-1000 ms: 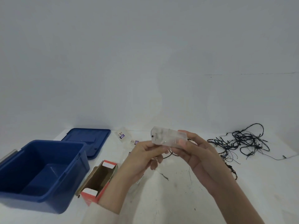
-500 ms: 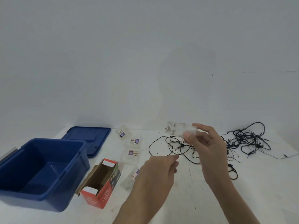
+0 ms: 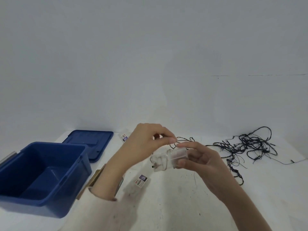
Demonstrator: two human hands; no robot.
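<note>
Two hands meet above the white tabletop (image 3: pixel 166 205). Nearer than the grip, down to its left, lies a small clear plastic packet (image 3: pixel 141 180). Its white label carries a red mark and a purple patch, but the print is too small to read.

The right hand (image 3: pixel 205 164) holds a clear rectangular plastic battery case (image 3: pixel 168 158) in the air, lying sideways, with fingers and thumb curled round its right end. No writing shows on the case. Just above it, the left hand (image 3: pixel 143 147) pinches a thin black wire (image 3: pixel 183 138) between thumb and forefinger.

Left of the grip stands an open deep blue plastic bin (image 3: pixel 41 177). Beyond the grip to the left are a second labelled clear packet (image 3: pixel 123 137), also unreadable, and a flat blue plastic lid (image 3: pixel 90 142). To the right lies a tangled heap of black cord (image 3: pixel 246 145).

Half a second ago the left hand was lower, empty and apart from the case. It has now come up to the wire, and the case sits nearer the camera.
</note>
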